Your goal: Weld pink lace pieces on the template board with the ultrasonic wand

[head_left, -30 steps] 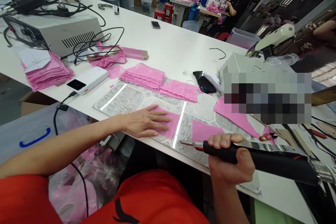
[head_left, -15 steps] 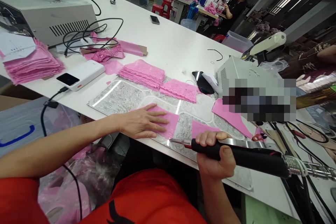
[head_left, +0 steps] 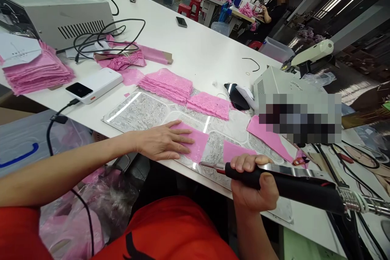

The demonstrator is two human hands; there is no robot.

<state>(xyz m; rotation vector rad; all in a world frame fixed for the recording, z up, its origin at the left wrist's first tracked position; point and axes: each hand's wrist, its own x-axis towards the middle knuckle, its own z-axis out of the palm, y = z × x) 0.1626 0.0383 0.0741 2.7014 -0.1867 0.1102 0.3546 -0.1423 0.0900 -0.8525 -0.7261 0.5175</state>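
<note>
My left hand lies flat, fingers stretched out, on a pink fabric square that rests on a shiny metal plate at the table's near edge. My right hand is wrapped round the black handle of a hot cutting tool. The tool's thin metal tip points left and hovers just off the near corner of that square. A second pink square lies right behind the right hand, and a larger pink piece sits further right.
Two stacks of pink lace lie behind the plate. A white power bank, a grey control box with cables, a pink pile, a dark phone and a second grey box surround them. Another person sits far back.
The view has drifted a little. My right hand and the cutting tool have shifted slightly leftward toward the pink square. My left hand stays flat on it.
</note>
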